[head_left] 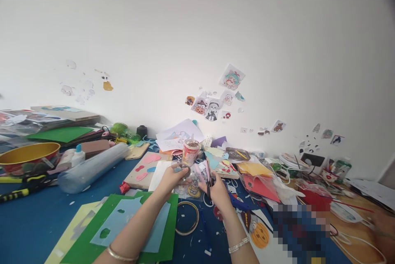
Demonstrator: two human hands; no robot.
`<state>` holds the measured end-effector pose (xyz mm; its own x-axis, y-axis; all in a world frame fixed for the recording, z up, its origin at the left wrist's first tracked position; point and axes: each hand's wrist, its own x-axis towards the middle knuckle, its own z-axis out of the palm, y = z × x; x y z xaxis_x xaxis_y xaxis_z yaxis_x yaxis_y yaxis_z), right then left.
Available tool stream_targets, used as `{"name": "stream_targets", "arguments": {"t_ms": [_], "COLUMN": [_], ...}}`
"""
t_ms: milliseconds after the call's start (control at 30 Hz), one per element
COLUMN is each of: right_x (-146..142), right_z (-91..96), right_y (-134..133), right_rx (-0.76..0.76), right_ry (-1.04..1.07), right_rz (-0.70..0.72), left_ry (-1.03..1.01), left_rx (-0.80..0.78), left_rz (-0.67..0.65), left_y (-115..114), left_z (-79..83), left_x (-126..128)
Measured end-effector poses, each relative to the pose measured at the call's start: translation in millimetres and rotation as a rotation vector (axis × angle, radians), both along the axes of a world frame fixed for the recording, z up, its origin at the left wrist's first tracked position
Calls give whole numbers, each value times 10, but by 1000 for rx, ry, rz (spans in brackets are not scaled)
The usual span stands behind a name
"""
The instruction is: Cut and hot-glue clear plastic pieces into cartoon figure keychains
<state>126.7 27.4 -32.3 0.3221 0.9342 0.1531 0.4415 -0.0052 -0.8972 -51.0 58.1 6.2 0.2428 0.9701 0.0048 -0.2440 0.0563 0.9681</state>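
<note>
My left hand point(170, 179) is closed on a small clear piece with a printed sticker point(185, 171), held above the blue table point(27, 223). My right hand point(218, 192) grips scissors point(209, 181) with dark handles, their blades pointing up at the clear piece. Both hands meet just in front of a clear cup point(189, 151) with a red label and a straw. A wooden hoop point(187, 217) lies under my hands. Green and light blue foam sheets point(129, 223) lie beneath my left forearm.
A clear rolled tube point(92, 168), a glue bottle point(77, 155) and a gold bowl point(29, 155) sit at the left. Stacked paper, red and yellow sheets point(257, 177), a pumpkin cutout point(259, 235) and white cables point(354, 241) crowd the right. Stickers point(212, 107) dot the white wall.
</note>
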Motion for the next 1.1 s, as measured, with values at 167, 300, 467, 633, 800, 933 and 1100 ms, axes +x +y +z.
{"name": "stream_targets", "arguments": {"t_ms": [167,300,467,633,800,933,1100], "right_x": [-82,-150,-170,-154,-106,-67,-21], "right_z": [33,69,93,105,-30,-101,-51], "right_y": [-142,-243,-256,-119,56,99,47], "right_rx": [-101,-144,-71,175,304,351,353], "right_ry": [-523,-670,-808,-747,44,332,501], "right_rz": [-54,92,125,-69,54,18,-19], "left_ry": [-187,-232,-239,-245,-166,-182,-408], "left_rx": [-95,-103,-116,-131,-116,-102,-224], "left_rz": [60,59,90,25,-74,-212,-377], "left_y": [23,4,-4,-22,-156,-249,-241], "left_z": [-12,-15,6,-54,-137,-134,-104], "left_x": [30,53,45,121,286,338,336]}}
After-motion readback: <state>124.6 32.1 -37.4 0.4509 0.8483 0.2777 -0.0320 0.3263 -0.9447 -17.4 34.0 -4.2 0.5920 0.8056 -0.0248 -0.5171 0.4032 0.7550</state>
